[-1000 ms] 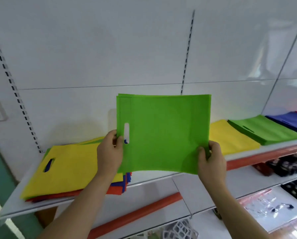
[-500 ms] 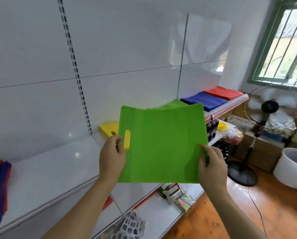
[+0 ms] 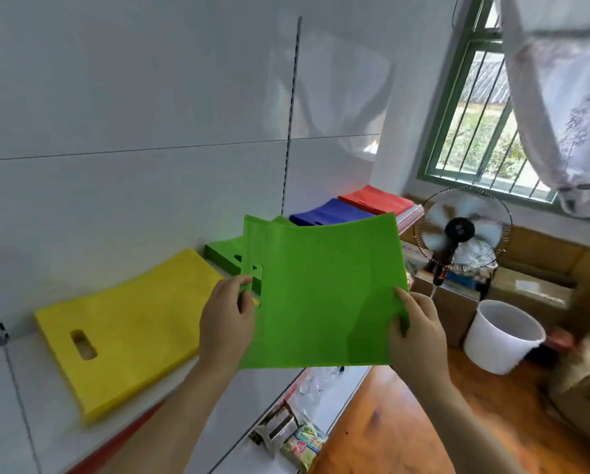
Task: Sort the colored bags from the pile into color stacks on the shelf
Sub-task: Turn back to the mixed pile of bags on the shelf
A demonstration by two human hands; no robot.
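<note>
Left hand [image 3: 227,323] pinches the flat green non-woven bag [image 3: 324,295] at its cut-out handle edge; right hand [image 3: 415,331] grips the opposite lower corner. The bag hangs in the air, in front of the shelf. Step judged: carrying to the stacks. Beyond: yellow bag stack [image 3: 129,333], green bag stack [image 3: 228,254], blue [image 3: 328,213], red [image 3: 375,200]. Next: lay it flat, squared, on green.
</note>
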